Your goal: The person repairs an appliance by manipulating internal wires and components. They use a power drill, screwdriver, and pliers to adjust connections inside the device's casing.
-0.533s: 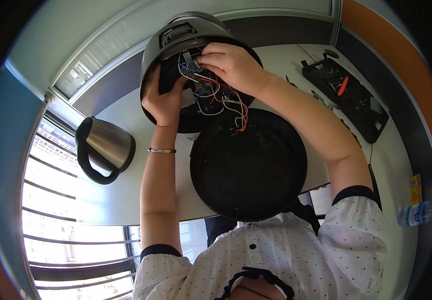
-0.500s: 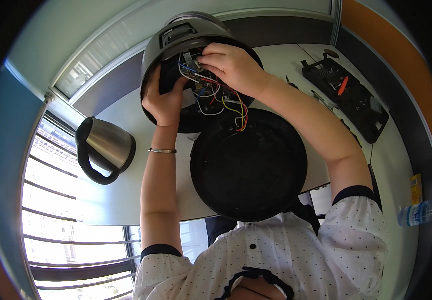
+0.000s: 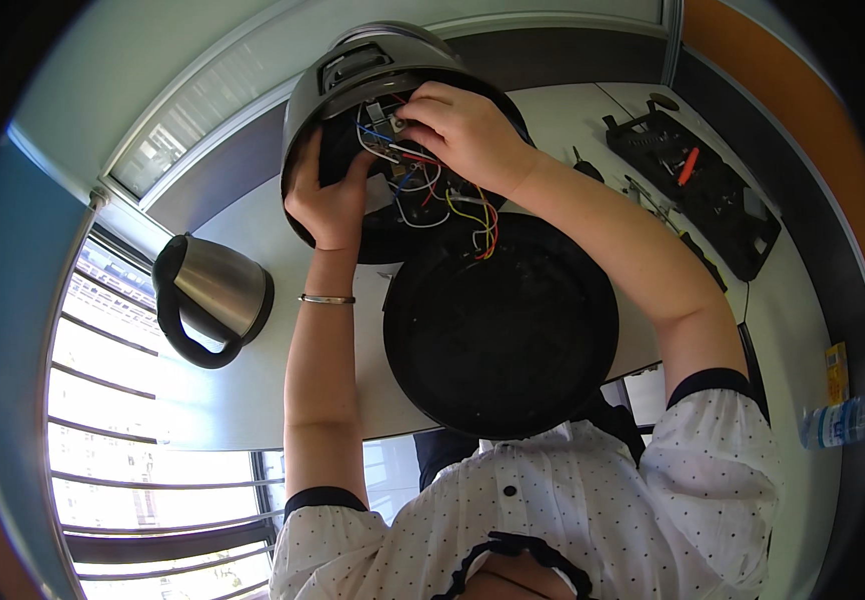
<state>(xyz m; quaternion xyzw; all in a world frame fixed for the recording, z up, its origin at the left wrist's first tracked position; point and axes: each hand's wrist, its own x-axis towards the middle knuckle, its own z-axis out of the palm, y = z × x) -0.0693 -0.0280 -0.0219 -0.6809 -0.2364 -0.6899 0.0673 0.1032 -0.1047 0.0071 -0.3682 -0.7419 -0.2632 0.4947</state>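
Note:
A grey rice cooker (image 3: 303,110) lies tipped on its side at the back of the table, its underside opened and facing me. Inside it colored wires (image 3: 423,190) and metal parts show. My left hand (image 3: 328,205) reaches over the rim, fingers along the inner wall and thumb spread toward the wiring, gripping the casing; its fingertips are partly hidden. The fingers of my right hand (image 3: 468,135) pinch at a small metal part (image 3: 399,124) among the wires. A round black base cover (image 3: 501,330) hangs nearer to me, joined by yellow and red wires.
A steel kettle (image 3: 221,290) with a black handle stands at the left. To the right are a black tool case (image 3: 723,215) holding an orange-red tool (image 3: 689,166), and a dark screwdriver (image 3: 585,165). A plastic bottle (image 3: 838,422) and a yellow box (image 3: 836,372) lie far right.
My right fingers have shifted slightly at the metal part, which shows a little more. The left hand keeps its place on the casing. The whole view has moved a touch.

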